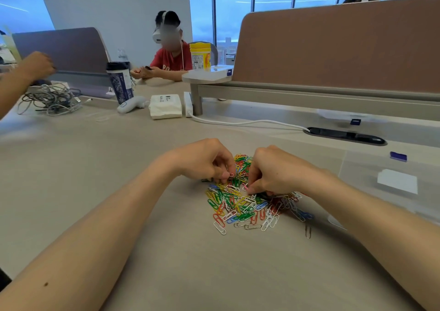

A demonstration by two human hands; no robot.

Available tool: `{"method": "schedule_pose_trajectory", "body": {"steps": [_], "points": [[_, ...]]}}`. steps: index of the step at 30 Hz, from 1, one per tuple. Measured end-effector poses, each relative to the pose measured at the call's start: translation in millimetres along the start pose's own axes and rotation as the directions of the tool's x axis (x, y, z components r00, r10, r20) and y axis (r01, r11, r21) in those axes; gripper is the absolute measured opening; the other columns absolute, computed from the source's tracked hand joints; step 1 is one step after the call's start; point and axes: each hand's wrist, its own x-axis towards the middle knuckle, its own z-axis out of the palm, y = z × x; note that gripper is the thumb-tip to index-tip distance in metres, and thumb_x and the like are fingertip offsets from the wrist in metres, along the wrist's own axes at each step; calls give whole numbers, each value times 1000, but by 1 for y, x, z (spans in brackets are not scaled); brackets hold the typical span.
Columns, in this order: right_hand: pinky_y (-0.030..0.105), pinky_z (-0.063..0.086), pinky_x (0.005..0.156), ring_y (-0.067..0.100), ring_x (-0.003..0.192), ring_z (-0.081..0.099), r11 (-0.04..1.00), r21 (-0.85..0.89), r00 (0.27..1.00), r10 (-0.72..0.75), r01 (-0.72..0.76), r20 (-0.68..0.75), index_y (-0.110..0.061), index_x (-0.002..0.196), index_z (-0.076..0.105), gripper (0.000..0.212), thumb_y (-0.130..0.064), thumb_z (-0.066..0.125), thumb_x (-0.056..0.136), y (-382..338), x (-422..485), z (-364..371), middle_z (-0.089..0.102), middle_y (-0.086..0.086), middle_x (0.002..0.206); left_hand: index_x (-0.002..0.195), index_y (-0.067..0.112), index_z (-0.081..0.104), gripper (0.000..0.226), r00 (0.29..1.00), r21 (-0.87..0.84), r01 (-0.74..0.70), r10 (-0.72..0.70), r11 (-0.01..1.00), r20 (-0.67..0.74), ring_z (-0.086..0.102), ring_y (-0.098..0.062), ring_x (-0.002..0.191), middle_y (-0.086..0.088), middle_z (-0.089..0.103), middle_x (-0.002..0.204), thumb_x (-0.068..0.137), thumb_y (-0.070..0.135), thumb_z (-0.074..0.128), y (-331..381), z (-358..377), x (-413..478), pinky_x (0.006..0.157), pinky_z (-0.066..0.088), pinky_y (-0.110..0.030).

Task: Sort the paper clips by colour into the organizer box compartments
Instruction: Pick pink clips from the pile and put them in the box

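at the near edge of the paper clip pile (250, 203), one dark stray clip (308, 232) lies apart on the smooth beige laminate desk (166, 263). pile: thin bent-wire loops, glossy coating, green, yellow, red, blue, white, tangled. over the pile's far half: left hand (207, 160) curled, fingertips pinching a pale pink clip (230, 174); right hand (273, 170) curled, thumb and forefinger seemingly nipping another pink clip (245, 187). risk: loops interlock, so a lift may drag neighbours along and scatter them; pink reads close to white and red, so a mis-sort is possible. right of the pile: clear plastic organizer box (381, 175), faint, compartments not discernible. beyond the pile: white cable (250, 122).
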Motion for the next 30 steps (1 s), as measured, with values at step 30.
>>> {"method": "schedule_pose_trajectory", "body": {"steps": [30], "points": [[14,42,47,2,44,56,977,192,993,103,-92,-48,-13,77,75,14,-26,77,83,4,-4,-8,68,1,62,93,18,77,13,993,-143,-42,25,989,-119,59,3,59,8,69,69,81,14,78,11,-2,-3,62,51,-17]]}}
